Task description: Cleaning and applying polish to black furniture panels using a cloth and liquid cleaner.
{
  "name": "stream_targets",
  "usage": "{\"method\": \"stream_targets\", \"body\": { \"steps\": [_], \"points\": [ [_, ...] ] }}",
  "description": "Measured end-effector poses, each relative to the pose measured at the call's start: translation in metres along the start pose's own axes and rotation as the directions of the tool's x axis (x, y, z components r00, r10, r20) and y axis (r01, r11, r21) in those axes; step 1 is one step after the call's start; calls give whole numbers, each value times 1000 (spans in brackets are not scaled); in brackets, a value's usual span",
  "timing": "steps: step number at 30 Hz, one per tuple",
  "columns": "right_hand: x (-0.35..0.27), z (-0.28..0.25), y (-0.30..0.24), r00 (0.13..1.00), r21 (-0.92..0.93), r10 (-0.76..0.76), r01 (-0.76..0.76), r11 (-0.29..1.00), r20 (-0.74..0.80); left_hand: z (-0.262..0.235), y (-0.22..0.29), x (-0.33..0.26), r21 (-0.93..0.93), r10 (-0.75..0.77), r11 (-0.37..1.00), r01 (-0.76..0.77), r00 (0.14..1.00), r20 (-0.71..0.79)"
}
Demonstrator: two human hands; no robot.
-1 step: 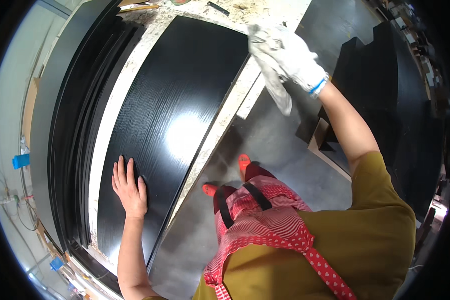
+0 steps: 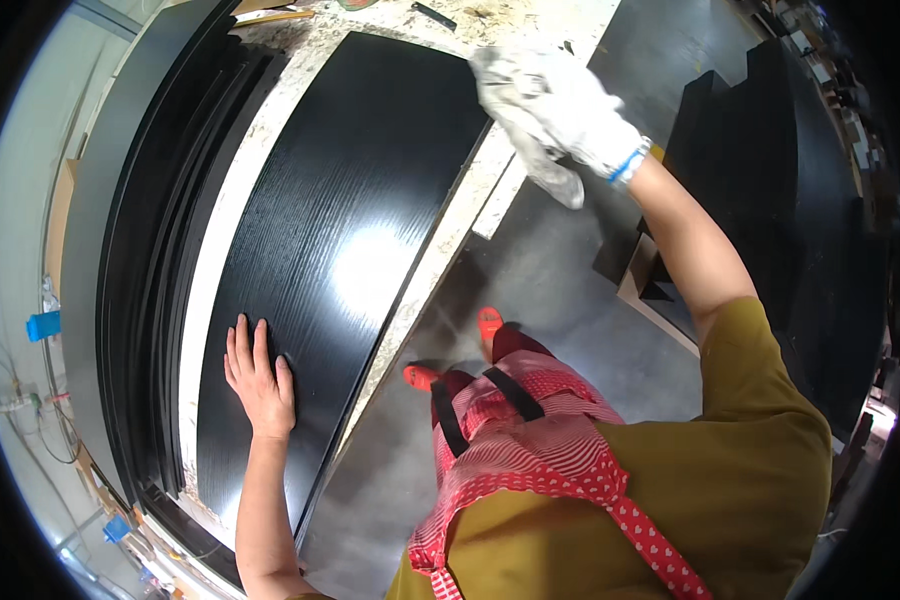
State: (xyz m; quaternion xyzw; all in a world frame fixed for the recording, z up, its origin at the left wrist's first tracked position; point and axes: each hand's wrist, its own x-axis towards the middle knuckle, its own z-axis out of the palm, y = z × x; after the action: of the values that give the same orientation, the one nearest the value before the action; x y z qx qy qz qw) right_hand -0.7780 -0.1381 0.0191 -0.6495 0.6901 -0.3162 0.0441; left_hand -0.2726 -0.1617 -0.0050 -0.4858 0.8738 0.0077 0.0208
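A long black panel [image 2: 320, 190] with a fine wood-grain surface and a curved far edge lies flat on the work table. My bare left hand [image 2: 260, 385] rests flat on its near left part, fingers spread. At its far right corner, my right hand [image 2: 580, 110], in a white knit glove with a blue band at the cuff, is closed on a greyish-white cloth [image 2: 540, 165]. One end of the cloth hangs down past the table edge. The fingers are slightly blurred and partly hidden by the cloth.
Several dark panels [image 2: 160, 280] stand in a row left of the table [image 2: 470, 205], whose top is pale and stained. A small black tool [image 2: 434, 16] lies at its far end. Stacked black boards [image 2: 760, 190] and an open carton [image 2: 642, 275] stand on the right.
My right hand has moved a little to the left with the cloth, onto the panel's far right corner. The left hand has stayed nearly still.
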Motion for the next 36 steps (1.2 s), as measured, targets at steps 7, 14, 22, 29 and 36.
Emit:
{"method": "stream_targets", "body": {
  "steps": [7, 14, 22, 29, 36],
  "points": [
    [16, 18, -9, 981, -93, 98, -83, 992, 168, -14, 43, 52, -221, 179, 953, -207, 974, -140],
    [19, 17, -14, 991, -71, 6, 4, 997, 136, -30, 179, 155, -248, 522, 794, -555, 831, -191],
    [10, 23, -2, 999, -51, -31, 32, 998, 17, -19, 183, 152, -197, 566, 761, -617, 782, -261],
    [8, 27, -1, 999, -76, -29, 31, 997, 29, -28, 206, 165, -246, 496, 797, -552, 830, -255],
    [5, 26, 1, 1000, -41, -26, 27, 999, 13, -17, 208, 165, -224, 505, 783, -580, 803, -316]
  ]
}}
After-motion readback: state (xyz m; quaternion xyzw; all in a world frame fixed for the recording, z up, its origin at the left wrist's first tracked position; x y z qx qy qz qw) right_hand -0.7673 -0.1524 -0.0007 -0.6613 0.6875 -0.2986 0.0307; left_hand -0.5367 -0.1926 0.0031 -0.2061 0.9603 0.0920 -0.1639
